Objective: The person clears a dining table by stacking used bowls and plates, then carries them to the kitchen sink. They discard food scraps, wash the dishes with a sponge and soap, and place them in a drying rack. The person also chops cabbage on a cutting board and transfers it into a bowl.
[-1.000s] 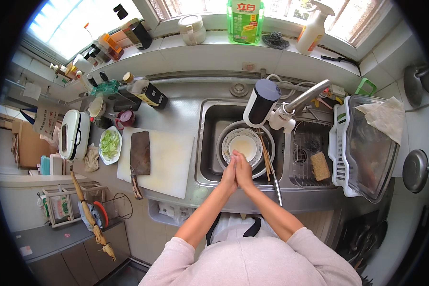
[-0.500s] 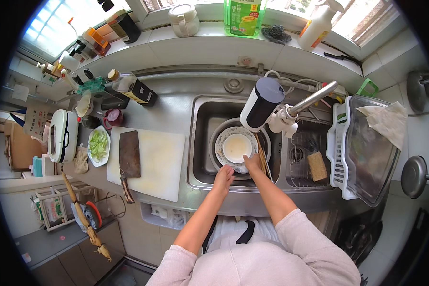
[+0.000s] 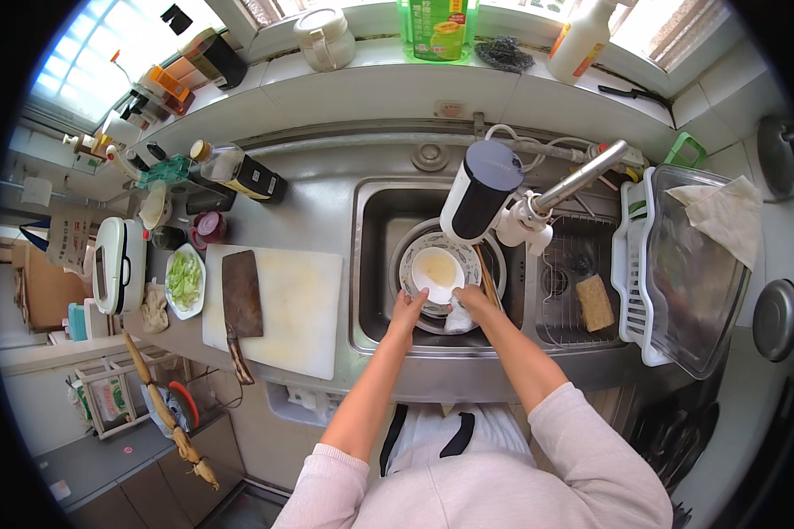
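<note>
Over the sink [image 3: 375, 304], my left hand [image 3: 406, 315] grips the near left rim of a small white bowl [image 3: 438, 275], its thumb on the edge. A little cloudy liquid shows inside the bowl, which is tilted. My right hand [image 3: 474, 301] is closed on a white cloth [image 3: 458, 320] at the bowl's near right side; its fingertips are partly hidden. Beneath sits a larger patterned bowl [image 3: 412, 250] within a metal basin [image 3: 398, 238]. Wooden chopsticks [image 3: 488, 280] lean in the basin beside my right hand.
A black-and-white faucet unit [image 3: 483, 191] overhangs the sink. Rightward are a wire rack with a sponge [image 3: 595, 303] and a white dish basket [image 3: 636, 291]. Leftward, a cleaver [image 3: 242, 295] lies on a white cutting board [image 3: 304, 309], beside a dish of chopped greens [image 3: 184, 280].
My left hand has taken hold of the small bowl, which is now raised toward me and tilted. The white cloth shows more fully under my right hand.
</note>
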Motion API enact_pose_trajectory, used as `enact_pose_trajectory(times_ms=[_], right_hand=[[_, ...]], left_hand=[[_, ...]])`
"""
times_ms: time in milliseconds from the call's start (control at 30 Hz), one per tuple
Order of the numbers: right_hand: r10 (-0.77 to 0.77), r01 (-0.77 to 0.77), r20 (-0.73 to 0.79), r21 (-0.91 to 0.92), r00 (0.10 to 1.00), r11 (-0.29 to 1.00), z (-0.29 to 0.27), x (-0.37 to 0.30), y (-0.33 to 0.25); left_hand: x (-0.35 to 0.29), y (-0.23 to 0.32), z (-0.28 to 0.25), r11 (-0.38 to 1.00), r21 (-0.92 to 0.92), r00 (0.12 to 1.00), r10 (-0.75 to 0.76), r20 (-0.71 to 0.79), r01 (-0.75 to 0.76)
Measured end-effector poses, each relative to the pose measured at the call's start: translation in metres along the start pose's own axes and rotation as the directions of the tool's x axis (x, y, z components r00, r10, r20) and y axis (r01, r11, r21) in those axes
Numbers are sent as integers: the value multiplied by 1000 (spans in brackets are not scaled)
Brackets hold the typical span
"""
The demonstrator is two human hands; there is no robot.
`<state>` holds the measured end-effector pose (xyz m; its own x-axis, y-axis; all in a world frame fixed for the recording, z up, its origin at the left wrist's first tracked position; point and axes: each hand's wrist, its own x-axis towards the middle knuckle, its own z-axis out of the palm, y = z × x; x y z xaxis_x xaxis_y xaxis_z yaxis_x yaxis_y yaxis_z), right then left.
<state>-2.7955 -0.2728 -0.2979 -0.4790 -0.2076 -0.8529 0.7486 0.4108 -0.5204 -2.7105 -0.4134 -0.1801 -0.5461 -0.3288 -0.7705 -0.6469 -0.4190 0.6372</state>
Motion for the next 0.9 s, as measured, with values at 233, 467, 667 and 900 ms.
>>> enact_pose_trajectory(times_ms=[233,467,667,900], right_hand=[[-4,-52,252,218,968,974,18,-101,-24],[-82,30,144,330,986,943,5,-133,-1],[-191,-69,216,814,958,577,-25,-158,3],[-535,498,-131,593,835,633,-13,-210,-52]], left_hand=[[13,-2,-11,951,154,964,266,23,-267],[-35,46,3,149,820,519,831,199,-553],[-48,71,-3,-114,824,399,833,384,-554],[-29,49,-21,891,167,890,442,-108,-422]])
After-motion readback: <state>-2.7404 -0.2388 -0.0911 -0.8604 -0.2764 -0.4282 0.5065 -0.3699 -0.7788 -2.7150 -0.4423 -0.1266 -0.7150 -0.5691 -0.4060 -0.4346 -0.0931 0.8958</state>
